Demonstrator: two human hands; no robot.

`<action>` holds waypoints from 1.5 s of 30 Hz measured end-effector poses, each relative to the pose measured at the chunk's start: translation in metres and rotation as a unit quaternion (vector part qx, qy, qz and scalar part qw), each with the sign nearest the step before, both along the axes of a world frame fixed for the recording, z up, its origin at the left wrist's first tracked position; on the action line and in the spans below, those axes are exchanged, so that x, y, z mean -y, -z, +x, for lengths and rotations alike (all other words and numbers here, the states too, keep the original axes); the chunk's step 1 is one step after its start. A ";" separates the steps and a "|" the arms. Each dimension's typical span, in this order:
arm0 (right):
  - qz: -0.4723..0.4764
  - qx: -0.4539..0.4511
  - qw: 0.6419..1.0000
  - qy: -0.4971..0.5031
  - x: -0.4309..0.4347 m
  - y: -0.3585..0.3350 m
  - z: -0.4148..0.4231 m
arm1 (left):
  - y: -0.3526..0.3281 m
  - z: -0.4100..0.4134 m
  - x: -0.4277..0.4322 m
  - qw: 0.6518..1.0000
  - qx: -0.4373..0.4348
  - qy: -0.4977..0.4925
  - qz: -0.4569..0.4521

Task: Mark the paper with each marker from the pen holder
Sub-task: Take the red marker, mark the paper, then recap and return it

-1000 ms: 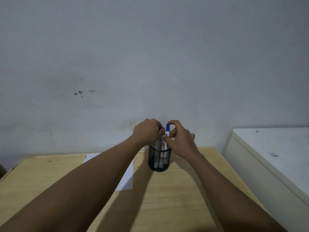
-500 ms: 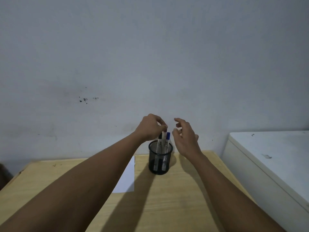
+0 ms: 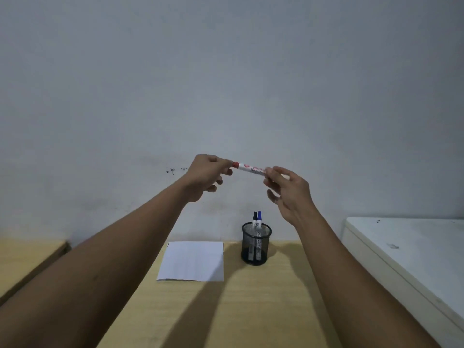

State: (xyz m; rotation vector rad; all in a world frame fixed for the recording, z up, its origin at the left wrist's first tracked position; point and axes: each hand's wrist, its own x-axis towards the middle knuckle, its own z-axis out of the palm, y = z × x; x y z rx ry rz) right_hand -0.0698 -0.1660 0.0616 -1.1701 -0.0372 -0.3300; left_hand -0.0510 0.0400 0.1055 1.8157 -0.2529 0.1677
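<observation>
A white marker with a red cap (image 3: 249, 168) is held level in the air, well above the table. My left hand (image 3: 207, 175) pinches its red-capped end. My right hand (image 3: 288, 190) holds the other end between thumb and fingertips. Below them a black mesh pen holder (image 3: 256, 243) stands on the wooden table (image 3: 251, 310), with a black-capped marker (image 3: 255, 216) and a blue-capped marker (image 3: 259, 216) upright inside. A white sheet of paper (image 3: 193, 261) lies flat just left of the holder.
A white cabinet top (image 3: 411, 252) sits level with the table on the right. A second wooden surface (image 3: 27, 257) is at the left, parted by a gap. A grey wall (image 3: 226, 84) with small dark specks rises right behind the table.
My left hand drew the red-capped marker out of the holder and lifted it high. My right hand rose from beside the holder and took the marker's other end.
</observation>
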 end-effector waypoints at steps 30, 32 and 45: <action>-0.216 -0.020 0.973 -0.079 -0.162 0.091 0.033 | 0.151 0.004 -0.157 0.902 0.013 -0.034 0.430; -0.238 -0.021 0.968 -0.074 -0.169 0.109 0.046 | 0.180 0.010 -0.156 0.891 0.035 -0.052 0.450; -0.305 -0.088 0.938 -0.138 -0.197 0.182 0.122 | 0.270 0.043 -0.158 0.892 0.108 -0.076 0.432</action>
